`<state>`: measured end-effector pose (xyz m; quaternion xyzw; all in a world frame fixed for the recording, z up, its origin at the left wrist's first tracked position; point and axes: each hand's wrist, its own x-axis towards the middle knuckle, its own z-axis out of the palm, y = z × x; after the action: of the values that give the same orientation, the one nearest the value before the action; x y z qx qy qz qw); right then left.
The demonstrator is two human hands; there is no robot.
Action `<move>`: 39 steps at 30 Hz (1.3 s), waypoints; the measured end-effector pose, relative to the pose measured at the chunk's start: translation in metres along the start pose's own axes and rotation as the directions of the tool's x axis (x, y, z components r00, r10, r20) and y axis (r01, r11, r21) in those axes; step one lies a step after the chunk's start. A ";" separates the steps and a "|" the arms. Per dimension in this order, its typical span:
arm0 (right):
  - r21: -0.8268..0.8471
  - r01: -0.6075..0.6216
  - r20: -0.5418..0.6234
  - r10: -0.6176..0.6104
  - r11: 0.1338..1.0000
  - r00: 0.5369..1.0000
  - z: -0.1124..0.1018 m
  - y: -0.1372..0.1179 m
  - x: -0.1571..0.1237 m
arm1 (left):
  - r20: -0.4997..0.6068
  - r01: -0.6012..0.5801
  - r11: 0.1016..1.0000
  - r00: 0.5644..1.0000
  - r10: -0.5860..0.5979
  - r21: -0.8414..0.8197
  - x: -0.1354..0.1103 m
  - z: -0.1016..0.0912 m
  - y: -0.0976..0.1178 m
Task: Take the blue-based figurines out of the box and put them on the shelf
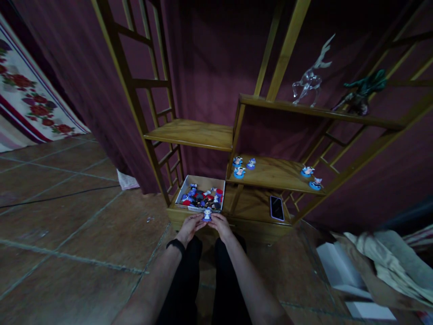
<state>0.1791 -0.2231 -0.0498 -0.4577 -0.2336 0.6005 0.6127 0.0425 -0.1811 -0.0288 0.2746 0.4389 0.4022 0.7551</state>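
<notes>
Between my two hands is a small white and purple figurine [207,214] on a purple base, held upright. My left hand [190,225] pinches its left side, and my right hand [219,224] grips the right side. Just beyond them, a white box [182,184] on the low shelf holds many mixed figurines in blue, red and black. Several figurines stand on the middle shelf at the right: a purple one [251,164], a blue-based one [239,172] near the left end, and another blue-based one [315,183] at the right end.
The wooden shelf unit [189,133] fills the space ahead. A phone [277,208] lies on its low board. A clear deer statuette [309,83] and a dark green statuette [363,92] stand on the upper right shelf. White boxes [341,266] and cloth lie on the right.
</notes>
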 end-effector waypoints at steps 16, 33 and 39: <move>-0.073 0.004 -0.015 -0.005 0.997 1.000 0.002 0.002 0.003 | 0.012 -0.012 1.000 1.000 0.012 0.027 0.010 -0.005 -0.008; -0.234 0.154 0.031 -0.151 0.960 0.988 0.006 0.003 0.002 | -0.029 -0.102 0.995 0.994 0.102 0.006 0.009 -0.004 -0.008; -0.270 0.169 0.074 -0.155 0.948 0.985 0.007 -0.002 -0.002 | -0.072 -0.091 0.995 0.993 0.094 0.051 0.004 -0.002 -0.004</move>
<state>0.1739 -0.2225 -0.0439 -0.5021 -0.3674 0.5213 0.5841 0.0432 -0.1797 -0.0344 0.2975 0.4627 0.4360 0.7122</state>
